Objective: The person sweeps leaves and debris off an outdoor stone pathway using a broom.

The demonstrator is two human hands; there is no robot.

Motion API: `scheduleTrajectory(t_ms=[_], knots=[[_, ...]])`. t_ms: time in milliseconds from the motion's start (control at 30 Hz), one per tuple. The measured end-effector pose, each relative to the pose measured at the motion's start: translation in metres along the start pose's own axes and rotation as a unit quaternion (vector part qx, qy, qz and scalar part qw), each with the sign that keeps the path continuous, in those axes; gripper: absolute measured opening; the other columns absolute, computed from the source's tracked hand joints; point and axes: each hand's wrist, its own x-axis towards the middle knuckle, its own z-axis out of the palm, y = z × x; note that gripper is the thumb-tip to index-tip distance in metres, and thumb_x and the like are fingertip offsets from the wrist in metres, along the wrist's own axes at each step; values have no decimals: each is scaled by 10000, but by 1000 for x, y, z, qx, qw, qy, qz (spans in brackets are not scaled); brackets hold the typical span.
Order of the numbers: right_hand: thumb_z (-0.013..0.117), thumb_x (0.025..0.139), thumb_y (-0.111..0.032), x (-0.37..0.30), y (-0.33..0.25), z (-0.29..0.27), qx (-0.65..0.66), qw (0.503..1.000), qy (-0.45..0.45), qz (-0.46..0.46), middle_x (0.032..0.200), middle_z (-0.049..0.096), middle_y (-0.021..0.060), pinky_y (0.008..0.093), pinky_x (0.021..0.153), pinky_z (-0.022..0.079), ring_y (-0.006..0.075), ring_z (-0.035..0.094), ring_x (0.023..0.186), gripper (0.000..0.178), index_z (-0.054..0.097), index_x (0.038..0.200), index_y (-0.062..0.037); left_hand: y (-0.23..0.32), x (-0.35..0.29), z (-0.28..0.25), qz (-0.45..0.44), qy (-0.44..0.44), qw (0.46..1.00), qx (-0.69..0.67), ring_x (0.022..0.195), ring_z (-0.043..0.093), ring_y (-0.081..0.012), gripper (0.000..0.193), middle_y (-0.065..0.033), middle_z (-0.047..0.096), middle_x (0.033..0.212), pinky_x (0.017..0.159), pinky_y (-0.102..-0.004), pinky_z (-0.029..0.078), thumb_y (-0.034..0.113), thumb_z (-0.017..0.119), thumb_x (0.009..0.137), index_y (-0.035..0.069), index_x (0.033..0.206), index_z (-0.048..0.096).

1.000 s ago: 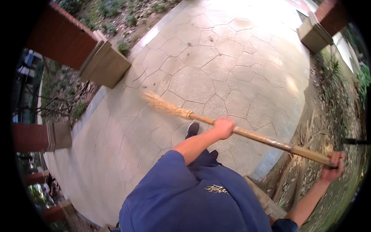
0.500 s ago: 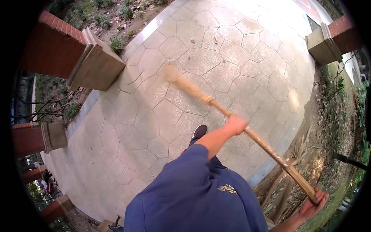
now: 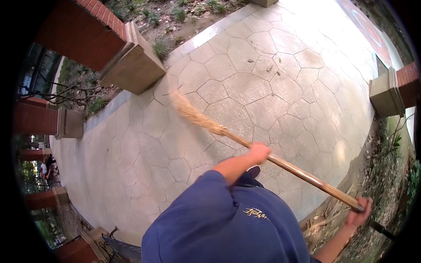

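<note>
A long broom [image 3: 302, 173] with a wooden handle slants across my body from upper left to lower right. My left hand [image 3: 259, 153] is closed round the handle's middle, its arm reaching across from a navy sleeve. Fingers of my right hand [image 3: 364, 211] wrap the handle's far end at the lower right. The straw bristles [image 3: 197, 116] fan out over the paving at the upper left, their tip blurred. Below my left hand, part of a dark shoe [image 3: 254, 171] shows.
Pale paving [image 3: 149, 175] with irregular joints spreads ahead and left. Brick pillars on stone bases [image 3: 136, 68] line the left; another pillar base [image 3: 387, 94] stands at the right. Dry leaves [image 3: 269, 68] lie on the paving. A planted bed [image 3: 175, 26] borders the far left, and leaf-strewn soil [image 3: 368, 175] the right.
The bristles have swept left over the paving, nearer the left pillar. Both hands keep their grip on the handle. The view has shifted, and the shoe is now more covered.
</note>
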Motion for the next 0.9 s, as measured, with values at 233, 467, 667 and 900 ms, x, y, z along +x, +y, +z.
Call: scheduleTrajectory(t_ms=[233,467,667,900], knots=[[595,793,-192,9,169,151,33,979,-128,155,745,502,49,415,916,328,196,494,814,210,481,939,-92,-169,-84,33,-293,41,955,32,921,546,-267,145,-92,598,874,782,-380,444,168,559,708,128,814,649],[566,803,-199,31,115,164,-95,993,4,73,761,490,63,414,863,359,203,496,815,191,443,847,-59,-163,11,-30,-96,-7,995,-10,824,574,-294,129,-105,612,768,720,-409,451,186,569,690,123,768,650],[477,871,-179,21,-27,130,-86,987,104,-85,680,324,18,338,841,340,171,393,719,153,420,807,-52,-28,132,-101,123,-27,991,-49,758,607,-268,109,-86,636,776,686,-443,435,154,563,706,138,767,652],[407,891,-122,28,-145,77,-117,974,44,-188,686,293,20,351,859,337,159,355,695,151,421,950,17,61,150,-132,250,122,958,-73,708,586,-238,72,-79,610,673,695,-381,416,174,567,613,126,651,606]])
